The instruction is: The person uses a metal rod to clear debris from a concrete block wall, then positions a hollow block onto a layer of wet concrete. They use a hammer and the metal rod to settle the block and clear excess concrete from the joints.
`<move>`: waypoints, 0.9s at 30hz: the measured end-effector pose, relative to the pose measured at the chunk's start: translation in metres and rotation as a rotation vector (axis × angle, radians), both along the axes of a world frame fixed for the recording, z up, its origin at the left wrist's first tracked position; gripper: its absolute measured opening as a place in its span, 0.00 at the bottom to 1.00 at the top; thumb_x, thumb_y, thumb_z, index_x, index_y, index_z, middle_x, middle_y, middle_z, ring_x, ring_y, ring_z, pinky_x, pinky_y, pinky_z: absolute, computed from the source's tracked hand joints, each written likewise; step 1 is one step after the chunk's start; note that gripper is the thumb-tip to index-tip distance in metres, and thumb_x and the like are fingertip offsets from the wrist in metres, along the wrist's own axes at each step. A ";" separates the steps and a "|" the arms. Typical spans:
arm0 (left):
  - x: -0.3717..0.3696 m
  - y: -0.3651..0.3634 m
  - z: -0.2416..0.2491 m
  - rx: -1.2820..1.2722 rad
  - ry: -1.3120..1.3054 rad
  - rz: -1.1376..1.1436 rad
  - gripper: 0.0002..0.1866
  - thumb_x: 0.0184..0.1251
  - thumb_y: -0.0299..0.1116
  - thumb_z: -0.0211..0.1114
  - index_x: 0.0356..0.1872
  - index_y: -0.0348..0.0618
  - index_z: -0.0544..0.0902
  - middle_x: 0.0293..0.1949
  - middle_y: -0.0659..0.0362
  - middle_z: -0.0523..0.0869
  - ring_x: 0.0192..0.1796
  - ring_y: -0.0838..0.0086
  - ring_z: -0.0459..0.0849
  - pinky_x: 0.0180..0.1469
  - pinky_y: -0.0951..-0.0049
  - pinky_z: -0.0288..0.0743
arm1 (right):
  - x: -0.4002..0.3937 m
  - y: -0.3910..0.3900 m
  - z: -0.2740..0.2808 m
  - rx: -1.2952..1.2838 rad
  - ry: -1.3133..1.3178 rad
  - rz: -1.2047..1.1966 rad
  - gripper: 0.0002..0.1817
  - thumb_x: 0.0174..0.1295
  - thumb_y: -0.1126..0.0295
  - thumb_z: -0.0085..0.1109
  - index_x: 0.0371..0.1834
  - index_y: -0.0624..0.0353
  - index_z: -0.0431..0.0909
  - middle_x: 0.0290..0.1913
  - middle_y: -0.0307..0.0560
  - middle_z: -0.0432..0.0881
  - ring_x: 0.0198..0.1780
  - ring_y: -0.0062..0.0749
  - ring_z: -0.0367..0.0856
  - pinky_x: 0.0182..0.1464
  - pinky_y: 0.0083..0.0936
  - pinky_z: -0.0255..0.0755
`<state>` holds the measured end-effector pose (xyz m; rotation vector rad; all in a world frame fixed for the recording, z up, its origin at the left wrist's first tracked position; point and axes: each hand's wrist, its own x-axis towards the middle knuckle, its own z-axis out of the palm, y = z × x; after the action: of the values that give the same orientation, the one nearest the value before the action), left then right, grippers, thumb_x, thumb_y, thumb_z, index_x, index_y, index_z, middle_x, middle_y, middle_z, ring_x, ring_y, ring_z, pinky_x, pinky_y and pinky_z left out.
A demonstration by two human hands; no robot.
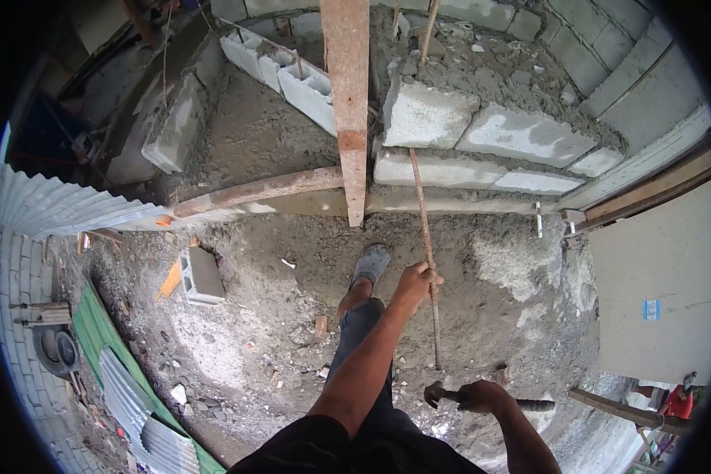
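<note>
The left hand [415, 281] was wrapped tight round a rebar [423, 237], fingers closed on it abt mid-length. The bar ran near upright, long axis leaning slightly away at the top, its foot planted in the dirt [482, 316] just ahead of the right hand, its upper part passing in front of the block wall [482, 134]. The right hand [482, 395] was fisted on a hammer [450, 395], head pointing left, handle running out to the right, held low and level. The hammer sat below and a bit right of the bar's foot, near but not touching; the right hand was the closer one to the bar's base, the left the only one on it.

Room: open dirt to the right of the bar. To the left, the person's shoe [370, 265] and leg stood just beside it. A plank [347, 103] stood upright against the wall, left of the bar, w/ a loose block [201, 276] lying further left, well apart.
</note>
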<state>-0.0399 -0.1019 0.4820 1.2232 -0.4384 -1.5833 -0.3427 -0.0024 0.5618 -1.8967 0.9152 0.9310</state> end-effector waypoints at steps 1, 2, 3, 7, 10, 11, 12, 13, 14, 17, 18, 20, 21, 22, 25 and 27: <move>0.000 0.000 0.001 0.000 0.000 -0.001 0.11 0.77 0.28 0.56 0.52 0.32 0.78 0.40 0.50 0.89 0.29 0.74 0.83 0.29 0.71 0.78 | 0.003 -0.005 0.005 0.003 0.038 0.059 0.22 0.55 0.48 0.67 0.43 0.53 0.83 0.39 0.55 0.86 0.46 0.53 0.85 0.48 0.46 0.77; 0.000 0.001 0.002 0.009 -0.007 0.023 0.11 0.77 0.29 0.56 0.52 0.32 0.78 0.39 0.50 0.88 0.29 0.75 0.82 0.29 0.72 0.77 | 0.006 -0.010 0.011 0.006 0.076 0.115 0.21 0.56 0.48 0.66 0.41 0.53 0.83 0.39 0.55 0.86 0.46 0.53 0.85 0.48 0.46 0.77; -0.002 0.002 0.000 0.019 -0.014 0.046 0.11 0.77 0.29 0.56 0.52 0.32 0.78 0.38 0.51 0.88 0.29 0.75 0.82 0.28 0.73 0.77 | 0.010 -0.017 0.020 -0.096 0.027 0.035 0.21 0.55 0.48 0.67 0.42 0.53 0.82 0.38 0.55 0.86 0.46 0.52 0.85 0.48 0.46 0.77; -0.001 -0.002 -0.008 -0.002 -0.067 0.031 0.11 0.76 0.29 0.57 0.51 0.32 0.79 0.36 0.52 0.88 0.28 0.76 0.82 0.28 0.73 0.76 | -0.004 -0.004 0.005 -0.094 0.040 -0.097 0.22 0.56 0.48 0.68 0.44 0.53 0.83 0.38 0.53 0.86 0.45 0.53 0.85 0.47 0.45 0.76; -0.003 0.001 -0.012 -0.034 -0.097 0.025 0.11 0.76 0.29 0.57 0.51 0.32 0.79 0.36 0.53 0.88 0.27 0.77 0.81 0.27 0.73 0.76 | -0.007 0.008 -0.002 0.014 0.008 -0.020 0.23 0.56 0.48 0.68 0.46 0.52 0.83 0.39 0.55 0.86 0.46 0.53 0.85 0.48 0.45 0.76; -0.003 0.001 -0.012 -0.024 -0.069 0.051 0.10 0.76 0.28 0.57 0.50 0.32 0.80 0.35 0.53 0.88 0.27 0.77 0.81 0.26 0.72 0.75 | -0.003 0.004 -0.003 0.015 0.013 0.037 0.22 0.56 0.49 0.68 0.46 0.52 0.83 0.39 0.54 0.86 0.45 0.53 0.85 0.48 0.45 0.76; -0.003 0.001 -0.012 -0.010 -0.040 0.076 0.10 0.76 0.28 0.58 0.49 0.31 0.80 0.35 0.52 0.88 0.27 0.77 0.81 0.25 0.72 0.75 | 0.004 -0.001 0.001 0.019 0.017 0.093 0.22 0.55 0.49 0.68 0.46 0.52 0.83 0.38 0.54 0.86 0.45 0.53 0.85 0.47 0.45 0.76; -0.004 0.000 -0.013 -0.009 -0.042 0.073 0.10 0.76 0.28 0.58 0.49 0.31 0.80 0.35 0.52 0.88 0.27 0.77 0.81 0.25 0.72 0.75 | 0.006 -0.008 0.004 -0.081 -0.068 -0.048 0.22 0.55 0.49 0.69 0.45 0.53 0.83 0.38 0.54 0.86 0.44 0.53 0.85 0.46 0.44 0.76; -0.006 -0.001 -0.014 0.010 -0.083 0.077 0.09 0.74 0.30 0.60 0.47 0.33 0.81 0.33 0.53 0.87 0.28 0.76 0.82 0.27 0.69 0.75 | 0.013 -0.014 0.005 -0.111 0.008 -0.116 0.22 0.55 0.49 0.69 0.43 0.54 0.82 0.36 0.54 0.86 0.43 0.54 0.85 0.45 0.44 0.76; -0.007 -0.005 -0.024 -0.003 -0.232 0.098 0.09 0.69 0.32 0.66 0.42 0.37 0.82 0.30 0.54 0.86 0.29 0.74 0.83 0.27 0.64 0.74 | 0.000 -0.001 -0.004 -0.123 -0.043 -0.142 0.22 0.55 0.50 0.70 0.42 0.56 0.82 0.36 0.55 0.86 0.42 0.54 0.85 0.45 0.43 0.76; -0.009 -0.004 -0.025 -0.028 -0.335 0.115 0.10 0.67 0.34 0.69 0.40 0.38 0.82 0.29 0.55 0.85 0.28 0.72 0.83 0.27 0.62 0.74 | -0.004 0.006 -0.006 -0.059 -0.043 -0.194 0.22 0.54 0.50 0.70 0.42 0.56 0.82 0.37 0.55 0.86 0.44 0.54 0.85 0.46 0.44 0.76; -0.013 -0.003 -0.024 -0.011 -0.390 0.125 0.10 0.65 0.35 0.71 0.37 0.39 0.82 0.27 0.55 0.84 0.27 0.70 0.82 0.26 0.61 0.74 | -0.011 0.019 -0.005 0.000 -0.040 -0.247 0.22 0.54 0.50 0.70 0.42 0.56 0.82 0.39 0.55 0.86 0.45 0.54 0.85 0.48 0.45 0.76; -0.013 -0.007 -0.022 0.002 -0.454 0.137 0.12 0.63 0.36 0.73 0.35 0.40 0.82 0.26 0.56 0.83 0.26 0.68 0.82 0.26 0.59 0.73 | -0.012 0.023 -0.005 -0.012 -0.044 -0.223 0.22 0.54 0.50 0.70 0.43 0.56 0.82 0.39 0.55 0.86 0.45 0.54 0.84 0.48 0.45 0.76; -0.013 -0.009 -0.021 -0.005 -0.455 0.136 0.12 0.63 0.36 0.73 0.35 0.40 0.82 0.26 0.56 0.83 0.26 0.68 0.82 0.26 0.59 0.73 | -0.013 0.026 -0.005 -0.022 -0.048 -0.201 0.23 0.54 0.50 0.70 0.43 0.56 0.82 0.39 0.55 0.86 0.46 0.54 0.84 0.48 0.45 0.76; -0.014 -0.008 -0.021 -0.046 -0.676 0.157 0.13 0.62 0.37 0.74 0.31 0.41 0.80 0.24 0.56 0.82 0.25 0.65 0.81 0.27 0.57 0.74 | -0.016 0.032 -0.002 -0.016 -0.002 -0.148 0.23 0.55 0.48 0.68 0.43 0.55 0.82 0.39 0.55 0.86 0.46 0.54 0.84 0.49 0.45 0.77; -0.013 -0.008 -0.024 -0.053 -0.734 0.133 0.15 0.60 0.38 0.75 0.29 0.41 0.78 0.23 0.55 0.81 0.25 0.64 0.82 0.28 0.57 0.74 | -0.019 0.032 -0.003 0.009 0.005 -0.024 0.22 0.56 0.48 0.67 0.45 0.52 0.82 0.39 0.53 0.86 0.46 0.53 0.85 0.48 0.44 0.77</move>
<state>-0.0527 -0.1101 0.4584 1.7365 -0.8325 -0.9622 -0.3613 0.0291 0.5590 -1.8729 0.9331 0.9248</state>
